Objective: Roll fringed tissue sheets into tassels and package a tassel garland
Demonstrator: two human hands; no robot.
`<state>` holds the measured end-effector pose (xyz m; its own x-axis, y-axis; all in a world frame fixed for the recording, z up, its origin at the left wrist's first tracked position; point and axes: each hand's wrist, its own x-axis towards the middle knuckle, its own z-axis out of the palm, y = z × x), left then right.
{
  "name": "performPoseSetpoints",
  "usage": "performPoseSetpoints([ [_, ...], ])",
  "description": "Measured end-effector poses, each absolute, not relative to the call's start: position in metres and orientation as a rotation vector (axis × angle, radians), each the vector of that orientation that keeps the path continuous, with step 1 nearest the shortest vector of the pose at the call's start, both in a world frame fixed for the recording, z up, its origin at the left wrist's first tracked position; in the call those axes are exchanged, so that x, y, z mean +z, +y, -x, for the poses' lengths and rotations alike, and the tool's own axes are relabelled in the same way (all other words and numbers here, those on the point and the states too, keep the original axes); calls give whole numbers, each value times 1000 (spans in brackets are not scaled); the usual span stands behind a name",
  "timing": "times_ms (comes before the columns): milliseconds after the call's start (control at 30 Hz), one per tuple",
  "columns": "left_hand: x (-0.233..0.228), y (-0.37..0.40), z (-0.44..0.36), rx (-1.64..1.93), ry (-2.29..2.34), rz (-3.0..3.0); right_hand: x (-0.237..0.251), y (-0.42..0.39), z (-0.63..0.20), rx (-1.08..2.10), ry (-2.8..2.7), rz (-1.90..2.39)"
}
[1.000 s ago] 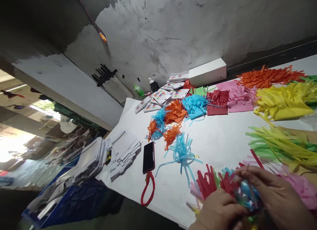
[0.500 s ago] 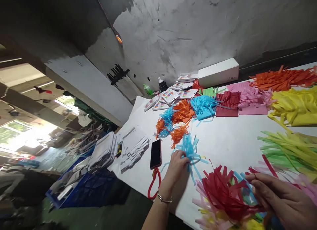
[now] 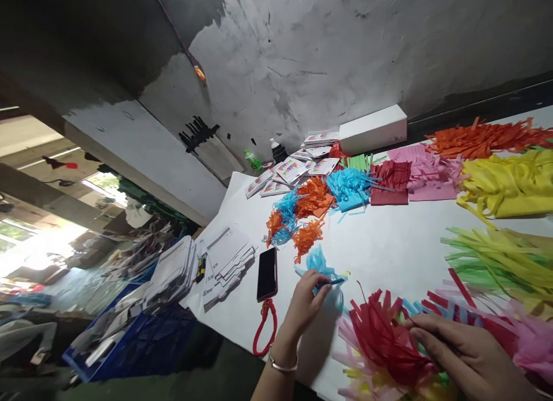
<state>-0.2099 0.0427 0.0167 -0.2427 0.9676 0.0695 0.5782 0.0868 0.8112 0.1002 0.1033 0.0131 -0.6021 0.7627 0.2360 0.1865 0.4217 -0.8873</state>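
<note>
My left hand (image 3: pixel 305 300) pinches a light blue tissue-paper tassel (image 3: pixel 317 260) by one end, just above the white tabletop; its fringe spreads away from the fingers. My right hand (image 3: pixel 470 349) has thumb and forefinger pressed together beside a dark red tassel (image 3: pixel 382 337). A thin dark strand seems to show at those fingertips, but what they hold is not clear. Under and around the red tassel lie pink and yellow fringes. Orange tassels (image 3: pixel 307 237) and a blue bunch (image 3: pixel 283 219) lie beyond my left hand.
A phone (image 3: pixel 266 274) with a red strap and printed paper sheets (image 3: pixel 228 268) lie left. Flat packets (image 3: pixel 291 170), a white box (image 3: pixel 372 129) and fringed bundles, including a yellow one (image 3: pixel 510 182), line the back. A blue crate (image 3: pixel 125 337) stands beyond the table's left edge.
My left hand has drawn slightly down and its fingers have tightened on the blue tassel's end, narrowing it. My right hand has moved left, closer over the red tassel. The view has shifted slightly.
</note>
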Motion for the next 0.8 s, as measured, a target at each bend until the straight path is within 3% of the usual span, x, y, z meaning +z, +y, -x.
performPoseSetpoints([
  [267,20,25,115,1262,1332,-867,36,90,-91,1042,-2125,747],
  [467,18,32,95,1310,1111,-643,35,90,-91,1021,-2170,717],
  [667,21,27,98,1249,1404,-1149,33,89,-96,1078,-2125,859],
  [800,25,23,96,1148,1588,-1785,33,93,-90,1544,-1881,1004],
])
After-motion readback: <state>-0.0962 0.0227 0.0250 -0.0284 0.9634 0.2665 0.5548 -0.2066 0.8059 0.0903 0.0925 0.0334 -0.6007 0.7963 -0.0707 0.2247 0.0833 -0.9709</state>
